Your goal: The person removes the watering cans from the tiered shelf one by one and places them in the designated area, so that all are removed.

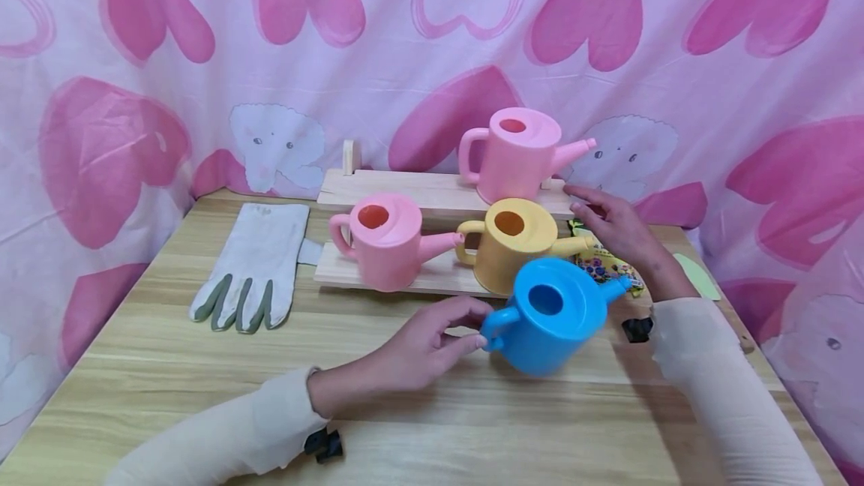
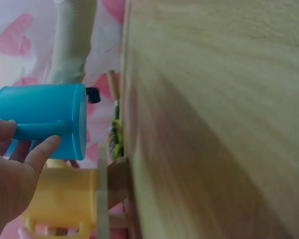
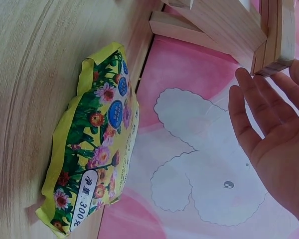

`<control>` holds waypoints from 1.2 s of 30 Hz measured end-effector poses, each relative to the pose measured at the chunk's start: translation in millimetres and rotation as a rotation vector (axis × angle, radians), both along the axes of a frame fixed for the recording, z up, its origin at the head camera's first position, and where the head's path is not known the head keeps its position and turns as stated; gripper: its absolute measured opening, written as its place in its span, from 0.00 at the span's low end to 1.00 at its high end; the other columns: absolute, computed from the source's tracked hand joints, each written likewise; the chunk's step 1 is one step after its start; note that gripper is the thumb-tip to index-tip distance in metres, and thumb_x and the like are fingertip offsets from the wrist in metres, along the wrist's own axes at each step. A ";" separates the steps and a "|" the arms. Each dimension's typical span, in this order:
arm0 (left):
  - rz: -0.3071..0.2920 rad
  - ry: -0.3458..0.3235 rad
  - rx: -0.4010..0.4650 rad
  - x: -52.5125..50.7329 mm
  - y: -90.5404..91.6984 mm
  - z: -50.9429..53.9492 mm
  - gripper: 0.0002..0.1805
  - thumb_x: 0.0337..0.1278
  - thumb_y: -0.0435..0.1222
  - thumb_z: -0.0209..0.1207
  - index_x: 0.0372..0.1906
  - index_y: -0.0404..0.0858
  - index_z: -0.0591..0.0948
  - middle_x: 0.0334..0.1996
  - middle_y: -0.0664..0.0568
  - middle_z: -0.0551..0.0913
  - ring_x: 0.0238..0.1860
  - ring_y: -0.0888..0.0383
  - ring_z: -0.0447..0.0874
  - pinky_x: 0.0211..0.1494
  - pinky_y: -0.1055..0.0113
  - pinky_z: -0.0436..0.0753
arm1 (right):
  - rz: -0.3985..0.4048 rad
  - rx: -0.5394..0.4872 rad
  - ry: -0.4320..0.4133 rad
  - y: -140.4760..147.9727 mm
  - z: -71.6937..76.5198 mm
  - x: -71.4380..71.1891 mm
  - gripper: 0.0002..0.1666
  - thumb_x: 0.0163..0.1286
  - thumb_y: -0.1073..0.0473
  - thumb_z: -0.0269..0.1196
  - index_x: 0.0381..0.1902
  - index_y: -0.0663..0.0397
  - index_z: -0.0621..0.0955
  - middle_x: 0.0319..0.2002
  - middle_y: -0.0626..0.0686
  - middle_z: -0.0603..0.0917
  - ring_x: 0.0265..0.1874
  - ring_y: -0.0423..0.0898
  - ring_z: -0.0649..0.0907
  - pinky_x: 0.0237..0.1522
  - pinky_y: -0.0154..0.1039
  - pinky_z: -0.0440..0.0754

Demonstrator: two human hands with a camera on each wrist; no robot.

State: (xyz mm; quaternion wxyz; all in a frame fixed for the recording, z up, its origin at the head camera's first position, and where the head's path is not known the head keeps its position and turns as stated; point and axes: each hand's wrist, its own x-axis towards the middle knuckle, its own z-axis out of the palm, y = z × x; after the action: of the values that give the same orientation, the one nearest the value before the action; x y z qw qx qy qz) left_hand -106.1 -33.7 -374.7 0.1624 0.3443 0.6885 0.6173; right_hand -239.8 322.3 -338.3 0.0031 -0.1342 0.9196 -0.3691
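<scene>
The left hand (image 1: 421, 343) pinches the handle (image 1: 499, 327) of a blue toy watering can (image 1: 563, 321) between thumb and fingers, holding it clear of the wood-grain table (image 1: 169, 381), in front of a two-tier wooden shelf (image 1: 405, 186).

Farthest left on the tabletop lies a white work glove (image 1: 253, 253) with grey-green fingertips pointing toward the person. Next, on the shelf's lower tier, stands a pink watering can (image 1: 391, 261), upright. Farther right, a second pink watering can (image 1: 516, 163) stands upright on the upper tier, with a yellow watering can (image 1: 502, 261) on the lower tier below it; the blue one partly covers the yellow from the head view. All four have their spouts to the right.

Beyond them, a yellow flower-print bag (image 3: 99, 134) lies on the table beside the shelf. The right hand (image 1: 617, 227), its fingers fairly straight, touches the right end of the upper tier. A heart-patterned pink curtain (image 1: 378, 88) hangs behind everything.
</scene>
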 end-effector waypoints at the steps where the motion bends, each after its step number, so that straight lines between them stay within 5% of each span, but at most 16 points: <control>1: -0.012 0.011 -0.004 0.0 2.5 -2.3 0.17 0.73 0.34 0.62 0.62 0.46 0.78 0.56 0.59 0.80 0.58 0.60 0.80 0.55 0.65 0.84 | -0.001 -0.002 -0.002 -0.5 0.0 0.1 0.35 0.81 0.40 0.54 0.80 0.42 0.65 0.78 0.57 0.62 0.72 0.68 0.65 0.62 0.68 0.73; 16: -0.155 0.025 -0.089 -2.0 43.6 -31.9 0.15 0.69 0.32 0.64 0.57 0.40 0.77 0.52 0.55 0.77 0.54 0.66 0.79 0.53 0.72 0.83 | -0.024 0.009 -0.019 -1.3 1.6 -0.9 0.34 0.82 0.40 0.52 0.80 0.43 0.66 0.77 0.60 0.63 0.69 0.68 0.69 0.62 0.69 0.73; 33: -0.201 0.239 -0.262 -6.5 77.6 -36.6 0.12 0.66 0.34 0.68 0.48 0.42 0.77 0.39 0.60 0.76 0.44 0.70 0.74 0.49 0.80 0.78 | -0.035 0.014 -0.028 -2.5 2.2 -0.7 0.34 0.82 0.41 0.53 0.80 0.44 0.65 0.77 0.61 0.64 0.69 0.68 0.69 0.62 0.68 0.74; 36: -0.216 0.221 -0.269 -7.5 80.9 -35.2 0.12 0.66 0.34 0.68 0.47 0.42 0.77 0.39 0.60 0.76 0.44 0.69 0.74 0.49 0.79 0.79 | -0.035 0.011 -0.028 -2.3 2.0 -0.8 0.34 0.82 0.41 0.53 0.80 0.44 0.65 0.76 0.61 0.64 0.68 0.68 0.70 0.61 0.67 0.74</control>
State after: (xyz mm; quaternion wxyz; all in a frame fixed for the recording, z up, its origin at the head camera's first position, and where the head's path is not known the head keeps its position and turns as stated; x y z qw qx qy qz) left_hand -113.6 47.2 -409.9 0.1954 0.4570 0.7376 0.4571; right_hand -240.6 320.0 -336.3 0.0104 -0.1129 0.9237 -0.3660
